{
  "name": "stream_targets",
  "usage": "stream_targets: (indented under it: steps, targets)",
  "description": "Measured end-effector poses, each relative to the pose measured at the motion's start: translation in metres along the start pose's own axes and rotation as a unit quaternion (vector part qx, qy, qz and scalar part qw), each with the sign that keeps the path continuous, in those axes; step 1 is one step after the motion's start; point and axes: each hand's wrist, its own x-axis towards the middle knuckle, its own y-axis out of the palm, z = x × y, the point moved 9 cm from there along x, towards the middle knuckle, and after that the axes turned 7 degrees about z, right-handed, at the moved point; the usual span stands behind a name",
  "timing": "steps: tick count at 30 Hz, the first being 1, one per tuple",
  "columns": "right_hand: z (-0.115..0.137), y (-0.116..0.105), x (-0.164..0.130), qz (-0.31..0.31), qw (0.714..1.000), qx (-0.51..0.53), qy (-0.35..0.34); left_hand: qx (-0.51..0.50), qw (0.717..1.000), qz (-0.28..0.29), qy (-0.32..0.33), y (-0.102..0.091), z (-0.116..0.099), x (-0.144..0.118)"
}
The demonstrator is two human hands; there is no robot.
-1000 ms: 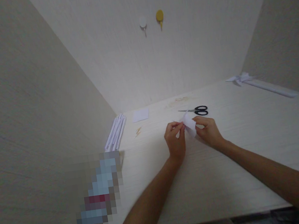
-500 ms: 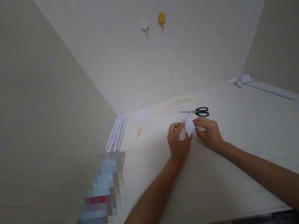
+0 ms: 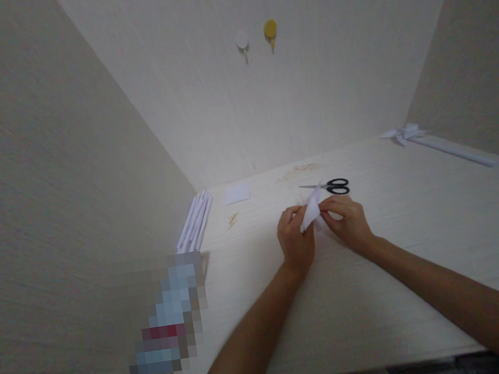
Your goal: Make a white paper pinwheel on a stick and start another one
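Between our left hand [image 3: 296, 239] and right hand [image 3: 347, 218] we held the curled white paper [image 3: 311, 210], each hand pinching one side, probably so it could not spring flat; just beyond the grip, black-handled scissors [image 3: 330, 186] lay, seemingly for easy reach.

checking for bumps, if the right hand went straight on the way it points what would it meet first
The white paper that the right hand pinches, then probably the left hand just beyond, though depth is hard to judge here.
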Motion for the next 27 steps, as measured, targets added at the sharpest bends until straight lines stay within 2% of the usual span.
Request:
stream_targets:
  steps: [14,27]
  targets:
    - [-0.0017,0.0006,0.0002,0.004,1.0,-0.004,0.007,0.031,1.0,0.002,0.005,0.0013,-0.0018,0.0007]
    - [0.0035,0.0028,0.0001,0.022,0.999,-0.017,-0.026,0.014,1.0,0.01,0.003,0.0025,-0.0009,0.0008]
